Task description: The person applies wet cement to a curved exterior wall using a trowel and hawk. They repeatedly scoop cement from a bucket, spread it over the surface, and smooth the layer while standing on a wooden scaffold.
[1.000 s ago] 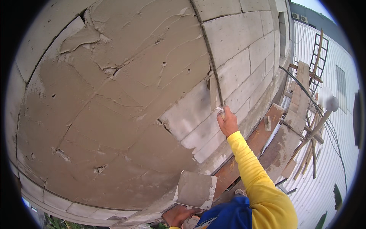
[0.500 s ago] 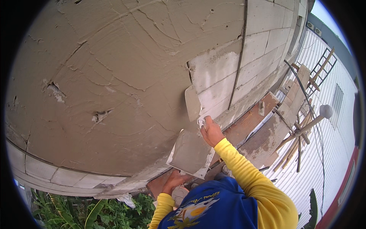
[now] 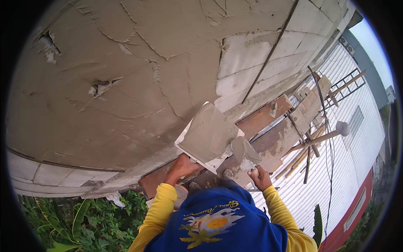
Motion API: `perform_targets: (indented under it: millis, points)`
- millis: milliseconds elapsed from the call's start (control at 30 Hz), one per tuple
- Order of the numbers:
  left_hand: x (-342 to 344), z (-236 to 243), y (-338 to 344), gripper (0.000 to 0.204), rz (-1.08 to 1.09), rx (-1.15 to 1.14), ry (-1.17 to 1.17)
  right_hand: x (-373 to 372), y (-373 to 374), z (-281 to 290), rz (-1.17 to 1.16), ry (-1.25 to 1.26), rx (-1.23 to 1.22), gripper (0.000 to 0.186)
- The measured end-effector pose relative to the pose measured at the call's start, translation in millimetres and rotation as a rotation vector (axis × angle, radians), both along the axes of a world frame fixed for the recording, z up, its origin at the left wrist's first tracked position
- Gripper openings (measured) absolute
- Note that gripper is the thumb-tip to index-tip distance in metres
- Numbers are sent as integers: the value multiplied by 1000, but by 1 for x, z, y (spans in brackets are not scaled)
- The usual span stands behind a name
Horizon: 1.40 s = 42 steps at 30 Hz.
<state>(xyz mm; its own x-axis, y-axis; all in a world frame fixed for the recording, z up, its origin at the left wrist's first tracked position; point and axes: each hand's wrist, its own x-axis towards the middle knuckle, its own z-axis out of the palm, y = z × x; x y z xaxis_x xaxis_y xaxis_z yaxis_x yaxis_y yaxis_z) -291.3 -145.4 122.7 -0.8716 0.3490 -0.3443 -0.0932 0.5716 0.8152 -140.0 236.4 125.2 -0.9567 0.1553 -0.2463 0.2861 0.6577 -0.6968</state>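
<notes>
My left hand (image 3: 183,168) is closed under the near edge of a plasterer's hawk (image 3: 179,142), a white square board heaped with wet grey mortar (image 3: 212,132). My right hand (image 3: 261,178) grips the handle of a trowel (image 3: 245,152). Grey mortar coats the trowel's blade, which is at the right edge of the hawk. Ahead of both hands rises a block wall, mostly covered in wet grey plaster (image 3: 126,92) with ridges and two ragged holes. To its right a patch of pale bare blocks (image 3: 241,56) shows.
Narrow scaffold planks (image 3: 262,117) run below the wall toward the far right. A wooden post with a round pale end (image 3: 342,128), a ladder (image 3: 350,86) and hanging cables (image 3: 331,168) stand right of them. Beyond lies a white corrugated roof (image 3: 357,147). Green plants (image 3: 96,220) grow at lower left.
My right hand has drawn the trowel off the wall, down and right to the hawk's right side. My left hand has raised the hawk, and the view has shifted.
</notes>
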Motion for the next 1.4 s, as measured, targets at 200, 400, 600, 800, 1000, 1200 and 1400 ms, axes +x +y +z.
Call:
perform_targets:
  millis: [200,400,600,800,1000,1200,1400]
  points:
    - [-21,29,18,61,-87,18,75,-11,-2,-29,-9,72,49,54]
    - [-31,50,46,40,-156,-276,360,-99,-14,50,-12,131,-85,57]
    - [-44,61,51,53,-73,20,232,-85,31,3,23,375,-238,52]
    - [-47,85,65,62,-35,258,82,-69,55,-32,11,283,-39,56]
    - [-40,36,84,65,-75,146,92,-104,29,45,148,351,208,51]
    - [-39,58,106,59,-128,-10,108,-134,46,41,-26,282,284,51]
    - [-45,69,110,62,-140,40,79,-125,35,50,237,340,378,55]
